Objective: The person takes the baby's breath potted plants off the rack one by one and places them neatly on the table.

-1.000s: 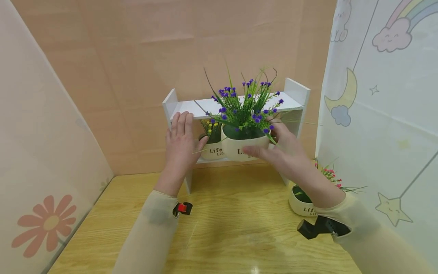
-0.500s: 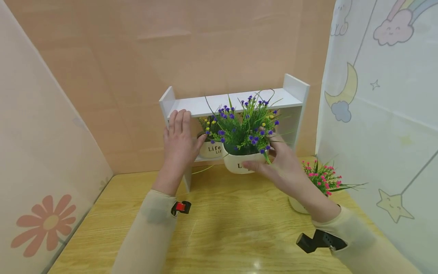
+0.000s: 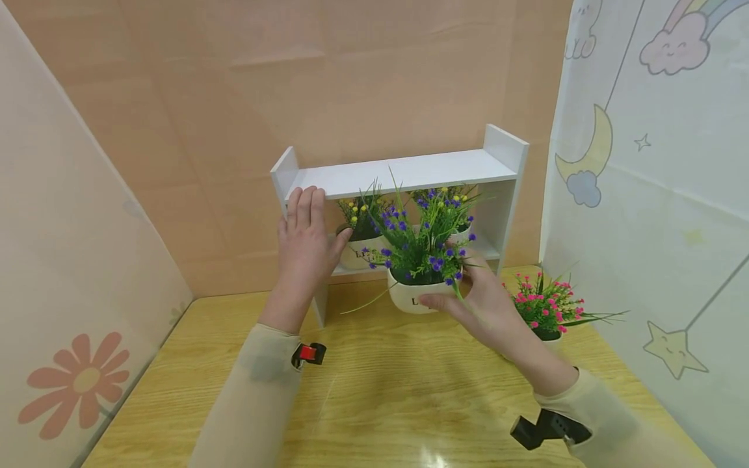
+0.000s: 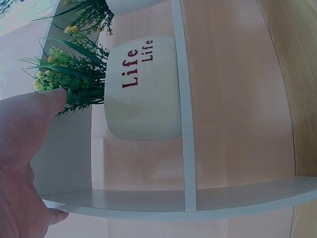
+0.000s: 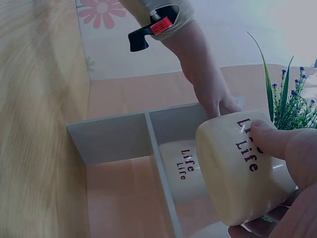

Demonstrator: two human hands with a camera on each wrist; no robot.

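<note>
My right hand (image 3: 488, 299) grips a white pot of purple artificial flowers (image 3: 424, 260), thumb on the front lettering and other fingers behind. The pot hangs in front of the shelf, above the tabletop; its base shows in the right wrist view. At the upper left corner of the white shelf (image 3: 404, 170), my left hand (image 3: 307, 250) rests with straight fingers on the top board's edge, thumb spread aside. On the middle board stands a potted yellow-flowered plant (image 4: 143, 94), marked "Life". A second yellow-flowered pot (image 4: 136, 5) stands beside it, mostly hidden behind the purple flowers in the head view.
A potted plant with pink flowers (image 3: 547, 309) stands on the right of the wooden table (image 3: 374, 403), its pot largely behind my right forearm. A peach backdrop (image 3: 380, 78) hangs behind the shelf, and patterned white sheets (image 3: 638, 214) enclose both sides.
My right hand has lowered the purple-flowered pot from in front of the upper shelf opening and drawn it toward me. The left hand has stayed at the shelf corner.
</note>
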